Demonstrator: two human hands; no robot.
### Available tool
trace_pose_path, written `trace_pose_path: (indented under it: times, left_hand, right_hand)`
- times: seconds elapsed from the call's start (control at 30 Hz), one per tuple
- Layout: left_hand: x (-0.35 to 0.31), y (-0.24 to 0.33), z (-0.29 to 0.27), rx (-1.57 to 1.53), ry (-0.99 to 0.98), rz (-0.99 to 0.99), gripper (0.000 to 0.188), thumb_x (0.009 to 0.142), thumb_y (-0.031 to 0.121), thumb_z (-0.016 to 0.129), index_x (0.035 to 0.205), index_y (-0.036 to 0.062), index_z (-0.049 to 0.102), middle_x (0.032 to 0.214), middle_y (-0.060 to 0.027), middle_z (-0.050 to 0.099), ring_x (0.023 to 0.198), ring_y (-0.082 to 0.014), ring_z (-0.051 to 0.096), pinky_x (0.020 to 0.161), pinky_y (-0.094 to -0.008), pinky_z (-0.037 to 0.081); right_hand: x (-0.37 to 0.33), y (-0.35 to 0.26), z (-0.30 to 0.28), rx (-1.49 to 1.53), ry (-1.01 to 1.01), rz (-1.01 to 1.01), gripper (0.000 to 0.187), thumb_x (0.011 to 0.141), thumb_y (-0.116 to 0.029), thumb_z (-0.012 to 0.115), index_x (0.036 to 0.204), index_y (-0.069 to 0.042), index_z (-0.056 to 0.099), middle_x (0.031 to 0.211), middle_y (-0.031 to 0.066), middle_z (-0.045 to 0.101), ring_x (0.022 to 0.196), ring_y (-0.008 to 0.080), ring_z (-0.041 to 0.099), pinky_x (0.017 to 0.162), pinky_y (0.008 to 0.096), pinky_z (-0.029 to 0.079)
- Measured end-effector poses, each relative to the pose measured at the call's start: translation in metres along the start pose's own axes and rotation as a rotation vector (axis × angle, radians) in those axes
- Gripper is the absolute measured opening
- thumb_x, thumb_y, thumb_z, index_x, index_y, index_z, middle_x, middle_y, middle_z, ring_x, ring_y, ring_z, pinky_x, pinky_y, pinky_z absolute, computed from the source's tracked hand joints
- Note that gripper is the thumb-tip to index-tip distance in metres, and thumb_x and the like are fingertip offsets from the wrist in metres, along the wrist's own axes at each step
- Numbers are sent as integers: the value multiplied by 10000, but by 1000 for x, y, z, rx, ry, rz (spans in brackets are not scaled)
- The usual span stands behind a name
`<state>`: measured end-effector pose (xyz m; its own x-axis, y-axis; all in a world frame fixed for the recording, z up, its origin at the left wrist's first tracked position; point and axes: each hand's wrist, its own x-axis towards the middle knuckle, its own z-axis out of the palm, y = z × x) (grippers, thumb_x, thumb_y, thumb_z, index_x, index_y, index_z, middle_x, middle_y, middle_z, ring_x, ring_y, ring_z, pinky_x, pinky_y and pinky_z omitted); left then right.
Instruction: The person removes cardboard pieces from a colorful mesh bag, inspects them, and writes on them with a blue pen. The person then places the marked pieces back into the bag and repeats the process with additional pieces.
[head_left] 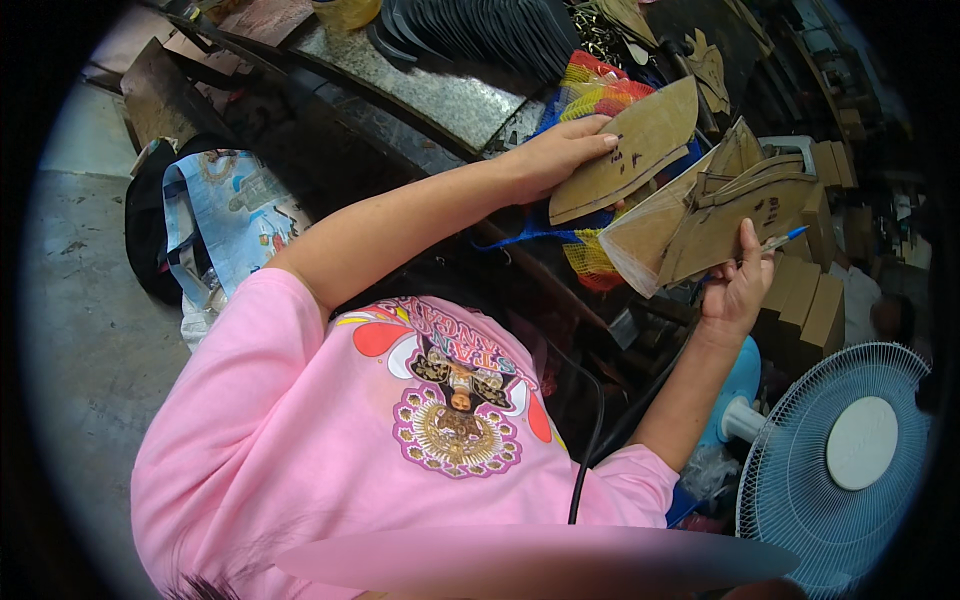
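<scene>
My left hand (562,155) grips a leaf-shaped tan cardboard pattern (640,150) by its left edge, the thumb lying on its face. Dark pen marks and a line along one edge show on it. To the right, my right hand (738,285) holds a fanned stack of similar cardboard patterns (725,235), thumb on top. A clear plastic sheet (628,245) hangs at the stack's left side. A blue-tipped pen (785,240) pokes out beside the right thumb, apparently held along with the stack. Below the patterns lies a red, yellow and blue mesh bag (592,255), partly covered.
A row of dark curved pieces (480,35) stands on the bench beyond a speckled grey slab (420,85). At lower right is a white and blue fan (835,460), near stacked brown boxes (805,305). A printed light-blue bag (235,205) sits at left. A black cable (597,400) hangs before me.
</scene>
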<state>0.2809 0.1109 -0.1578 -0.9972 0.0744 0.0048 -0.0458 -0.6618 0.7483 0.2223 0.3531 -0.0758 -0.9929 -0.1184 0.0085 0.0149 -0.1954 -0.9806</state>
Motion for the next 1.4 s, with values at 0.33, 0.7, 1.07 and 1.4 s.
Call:
trace_pose_path:
  times: [0.33,0.7,1.07,1.4]
  left_hand:
    - [8,106,27,1304,-369,231,279,916,256,617,1027,7,675,884,-103,704,776,-187,658,689,-317,524]
    - [37,102,59,2265,-682,679,317,866,138,630,1164,209,713,1117,-57,698,1190,-220,560,1185,-551,194]
    - [-6,78,-16,1678,184,417,318,959,300,527,1249,202,615,872,-164,695,816,-360,673,721,-477,528]
    - [-8,61,-12,1658,36,165,485,820,442,729,1059,28,642,838,-173,676,779,-335,670,690,-392,518]
  right_hand:
    - [-20,-28,-11,59,37,-5,161,911,-110,670,1025,-47,576,822,19,638,454,17,400,390,164,304]
    - [-33,-2,-19,149,104,82,383,909,-86,648,1257,-64,490,920,27,621,459,9,398,367,152,306]
    - [-37,41,-15,160,90,183,210,914,-145,666,1080,-83,554,851,-1,627,439,19,377,378,171,297]
    - [-23,77,6,102,97,131,259,927,-102,608,1162,-79,503,937,33,630,498,25,452,381,173,308]
